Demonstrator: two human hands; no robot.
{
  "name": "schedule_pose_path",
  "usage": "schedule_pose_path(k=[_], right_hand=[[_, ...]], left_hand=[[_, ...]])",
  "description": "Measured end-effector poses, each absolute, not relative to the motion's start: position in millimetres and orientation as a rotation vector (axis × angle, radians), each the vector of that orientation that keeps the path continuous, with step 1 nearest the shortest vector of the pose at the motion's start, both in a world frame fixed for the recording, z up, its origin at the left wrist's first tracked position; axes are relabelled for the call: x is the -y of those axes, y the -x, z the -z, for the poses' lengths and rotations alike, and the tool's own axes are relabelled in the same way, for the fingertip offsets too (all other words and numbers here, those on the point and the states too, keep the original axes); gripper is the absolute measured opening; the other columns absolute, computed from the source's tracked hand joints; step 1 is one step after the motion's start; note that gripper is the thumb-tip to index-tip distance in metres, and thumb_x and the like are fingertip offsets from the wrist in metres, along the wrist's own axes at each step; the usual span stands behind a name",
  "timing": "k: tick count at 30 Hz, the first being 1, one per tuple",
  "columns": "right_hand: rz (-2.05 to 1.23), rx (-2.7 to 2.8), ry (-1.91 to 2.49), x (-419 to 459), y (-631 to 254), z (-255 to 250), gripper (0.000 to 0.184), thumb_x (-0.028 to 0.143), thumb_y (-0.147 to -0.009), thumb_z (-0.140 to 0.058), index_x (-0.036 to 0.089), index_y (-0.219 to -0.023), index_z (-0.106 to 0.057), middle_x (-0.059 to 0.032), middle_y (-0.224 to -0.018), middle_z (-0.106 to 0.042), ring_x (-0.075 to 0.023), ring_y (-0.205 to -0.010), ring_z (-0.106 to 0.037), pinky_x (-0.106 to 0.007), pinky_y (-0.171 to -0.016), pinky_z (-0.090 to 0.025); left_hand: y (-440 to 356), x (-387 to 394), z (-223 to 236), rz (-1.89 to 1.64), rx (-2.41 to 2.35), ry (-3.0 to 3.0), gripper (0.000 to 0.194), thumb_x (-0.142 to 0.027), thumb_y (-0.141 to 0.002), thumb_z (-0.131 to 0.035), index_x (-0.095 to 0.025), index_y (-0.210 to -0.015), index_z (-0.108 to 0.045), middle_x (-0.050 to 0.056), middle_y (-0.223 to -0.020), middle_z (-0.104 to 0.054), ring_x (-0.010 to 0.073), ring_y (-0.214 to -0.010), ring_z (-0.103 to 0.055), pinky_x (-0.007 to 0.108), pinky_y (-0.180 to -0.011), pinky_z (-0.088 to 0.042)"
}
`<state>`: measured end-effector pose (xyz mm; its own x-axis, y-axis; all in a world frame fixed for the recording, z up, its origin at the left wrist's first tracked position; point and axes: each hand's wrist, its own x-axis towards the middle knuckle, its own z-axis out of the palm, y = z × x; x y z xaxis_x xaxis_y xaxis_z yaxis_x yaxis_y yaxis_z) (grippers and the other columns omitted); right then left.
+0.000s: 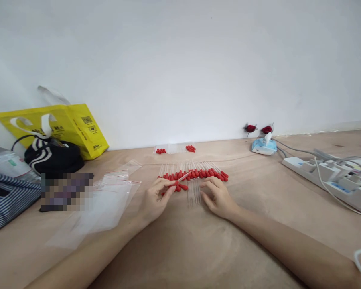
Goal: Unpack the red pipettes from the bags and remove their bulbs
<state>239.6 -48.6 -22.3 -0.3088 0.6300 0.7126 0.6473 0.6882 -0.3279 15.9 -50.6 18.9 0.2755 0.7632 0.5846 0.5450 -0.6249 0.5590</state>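
My left hand (159, 196) is closed, thumb and fingers pinching a dropper (184, 176) with a red bulb, its thin clear tube slanting up to the right. A few more red bulbs (183, 187) lie at these fingertips. Curved and slightly apart, the fingers of my right hand (218, 196) rest beside several bare clear tubes (193, 194); whether they touch is hard to see. Just beyond both hands runs a row of red-bulbed droppers (198, 173), tubes pointing to the wall.
Clear zip bags (99, 204) lie left of my left hand. Behind the row is a bag with red bulbs (176, 148). A yellow bag (87, 132) and black pouch (57, 154) stand left. Tissues (263, 146), two roses (250, 128) and a power strip (307, 172) are right.
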Motion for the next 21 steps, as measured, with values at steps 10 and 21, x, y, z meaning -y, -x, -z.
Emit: schedule_pose_path(k=[10,21], right_hand=[[0.230,2.281,0.820,57.1,-232.9,7.6,0.031,0.034,-0.079,-0.053,0.027,-0.109,-0.055,-0.0049,-0.109,-0.059,-0.0206,-0.109,-0.045,-0.045,-0.093,-0.029],[0.192,2.272,0.765,65.8,-220.6,5.3,0.013,0.021,-0.082,-0.046,0.022,-0.085,-0.058,-0.0016,-0.083,-0.066,-0.0170,-0.100,-0.051,-0.046,-0.098,-0.023]], left_hand=[[-12.6,66.8,-9.1,-1.054,-0.937,-2.191,0.015,-0.023,-0.076,-0.050,-0.018,-0.074,-0.063,0.006,-0.083,-0.058,0.0130,-0.074,-0.058,0.026,-0.064,-0.052],[-14.7,69.5,-7.9,-0.961,-1.011,-2.603,0.026,-0.023,-0.080,-0.049,-0.018,-0.104,-0.058,0.009,-0.104,-0.060,0.0189,-0.098,-0.055,0.035,-0.085,-0.046]])
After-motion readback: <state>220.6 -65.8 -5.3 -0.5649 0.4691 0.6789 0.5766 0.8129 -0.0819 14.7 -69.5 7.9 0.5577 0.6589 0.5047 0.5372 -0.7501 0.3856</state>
